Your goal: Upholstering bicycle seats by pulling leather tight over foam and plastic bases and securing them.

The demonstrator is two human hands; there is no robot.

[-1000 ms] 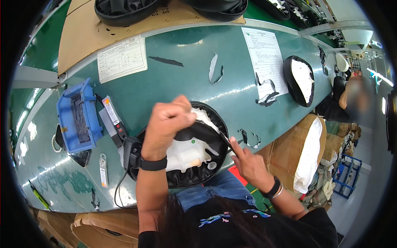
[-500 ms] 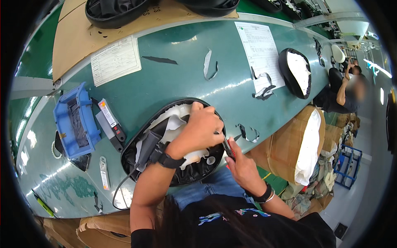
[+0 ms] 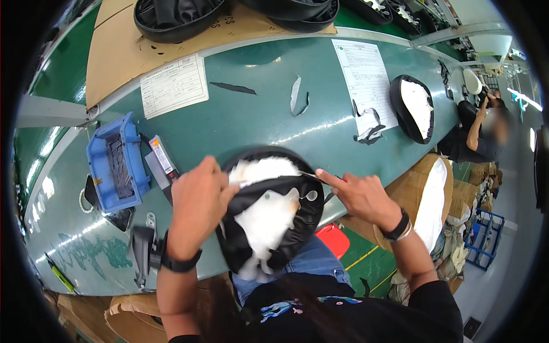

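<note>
A rounded black padded cover (image 3: 311, 220) with gathered inner edges lies in front of me, overhanging the table's near edge. White lining pieces (image 3: 266, 220) show inside it. My left hand (image 3: 200, 197) is closed at its left rim, thumb toward the white lining; that hand is partly smeared by motion. In my right hand (image 3: 366, 197) is a slim cutting knife (image 3: 311, 174), its blade pointing left over the cover's right rim. The forefinger lies along the knife, and most of the handle is hidden by the hand.
A blue bin (image 3: 140, 177) of dark strips and a boxy cutter (image 3: 163, 157) sit at the left. Trimmed scraps (image 3: 294, 97) and printed sheets (image 3: 363, 74) lie beyond. Another black cover (image 3: 400, 108) rests far right, near a seated person (image 3: 480, 128). A large carton (image 3: 394, 186) stands right.
My left hand has moved left, off the cover's far rim to its left side. The cover has turned, exposing more white lining. My right hand has shifted right and up with the knife.
</note>
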